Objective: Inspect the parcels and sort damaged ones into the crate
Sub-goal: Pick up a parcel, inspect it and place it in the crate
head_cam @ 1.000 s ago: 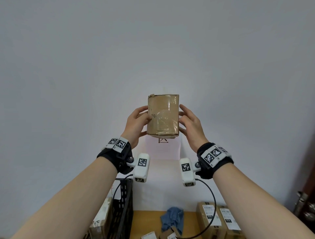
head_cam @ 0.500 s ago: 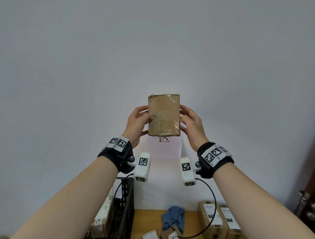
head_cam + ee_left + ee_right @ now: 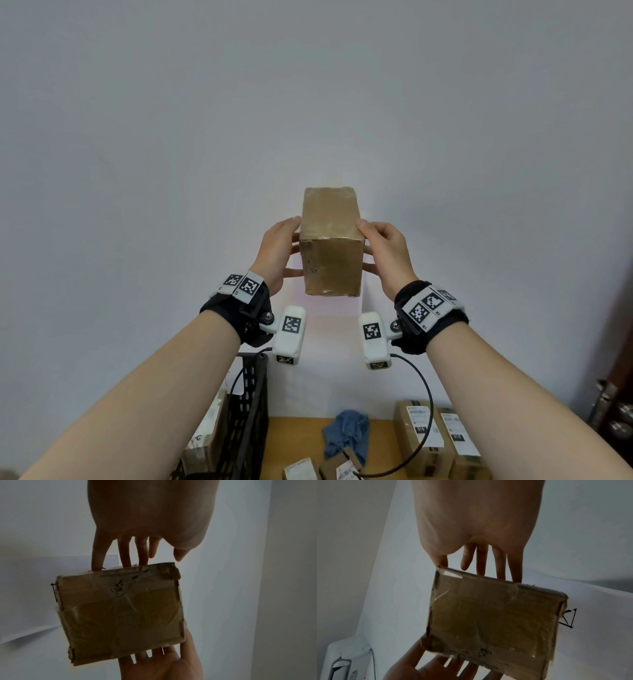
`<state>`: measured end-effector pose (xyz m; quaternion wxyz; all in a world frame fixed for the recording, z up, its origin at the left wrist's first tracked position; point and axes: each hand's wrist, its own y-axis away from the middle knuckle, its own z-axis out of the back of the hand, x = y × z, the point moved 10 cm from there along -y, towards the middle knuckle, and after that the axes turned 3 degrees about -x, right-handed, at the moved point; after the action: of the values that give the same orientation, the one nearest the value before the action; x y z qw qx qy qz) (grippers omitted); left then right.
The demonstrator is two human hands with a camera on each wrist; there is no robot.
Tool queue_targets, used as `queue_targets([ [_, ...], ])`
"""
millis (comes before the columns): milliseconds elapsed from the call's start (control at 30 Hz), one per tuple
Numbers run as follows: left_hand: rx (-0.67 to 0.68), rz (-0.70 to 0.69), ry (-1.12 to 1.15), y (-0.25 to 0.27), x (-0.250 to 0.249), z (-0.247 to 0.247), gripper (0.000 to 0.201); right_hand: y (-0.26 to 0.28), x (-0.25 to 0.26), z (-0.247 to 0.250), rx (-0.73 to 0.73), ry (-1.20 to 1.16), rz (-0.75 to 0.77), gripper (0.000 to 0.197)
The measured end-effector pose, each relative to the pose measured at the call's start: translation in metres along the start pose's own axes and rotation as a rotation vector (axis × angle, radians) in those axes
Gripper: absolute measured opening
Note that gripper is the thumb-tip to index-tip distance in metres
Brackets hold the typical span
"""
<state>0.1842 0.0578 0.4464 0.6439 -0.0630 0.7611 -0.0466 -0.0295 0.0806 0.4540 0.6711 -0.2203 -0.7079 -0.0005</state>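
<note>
I hold a brown cardboard parcel (image 3: 330, 243) up in front of the white wall. My left hand (image 3: 281, 250) grips its left side and my right hand (image 3: 383, 253) its right side, thumbs on the upper face and fingers reaching round the far side. In the left wrist view the parcel (image 3: 120, 612) shows wrinkled clear tape, small puncture marks and a torn corner, below the left hand (image 3: 137, 547). The right wrist view shows the taped face of the parcel (image 3: 493, 618) under the right hand (image 3: 488, 561). The black crate (image 3: 251, 411) stands low on the left.
On the wooden table (image 3: 298, 431) below lie a blue cloth (image 3: 346, 435), two labelled parcels (image 3: 421, 442) at the right and small labelled parcels (image 3: 301, 471) near the front edge. Another parcel (image 3: 205, 442) sits at the crate. A door handle (image 3: 613, 411) is at far right.
Both hands have tipped the parcel, so its taped broad face has turned away and a plain face and the top now face me. My thumbs have shifted onto the upper face.
</note>
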Motion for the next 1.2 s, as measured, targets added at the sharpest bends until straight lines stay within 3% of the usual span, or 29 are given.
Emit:
queue_targets([
  [167, 0.03, -0.055, -0.036, 0.002, -0.003, -0.006, 0.042, 0.004, 0.003, -0.003, 0.078, 0.028, 0.055, 0.043],
  [300, 0.044, -0.061, -0.051, 0.002, -0.001, -0.006, 0.056, 0.008, 0.006, 0.0, 0.092, 0.001, 0.099, 0.042],
  [467, -0.013, 0.012, -0.023, 0.005, 0.006, -0.001, 0.037, 0.004, 0.004, 0.01, 0.017, -0.014, 0.07, 0.026],
  [567, 0.016, 0.098, 0.044, 0.007, 0.011, -0.006, 0.029, 0.0, 0.003, 0.01, 0.014, -0.029, 0.05, 0.05],
  [667, 0.045, 0.118, 0.019, 0.005, 0.014, -0.009, 0.045, 0.0, 0.001, 0.006, 0.036, -0.035, 0.03, 0.059],
  [833, 0.007, 0.16, 0.051, -0.001, 0.023, -0.006, 0.06, 0.0, 0.0, 0.006, -0.015, -0.036, 0.041, 0.044],
  [1067, -0.012, 0.084, 0.078, 0.0, 0.015, -0.007, 0.045, -0.007, -0.009, 0.006, -0.032, -0.053, 0.052, 0.032],
  [1200, -0.014, 0.053, 0.081, -0.002, 0.015, -0.004, 0.048, -0.008, -0.01, 0.008, -0.032, -0.076, 0.067, 0.028],
])
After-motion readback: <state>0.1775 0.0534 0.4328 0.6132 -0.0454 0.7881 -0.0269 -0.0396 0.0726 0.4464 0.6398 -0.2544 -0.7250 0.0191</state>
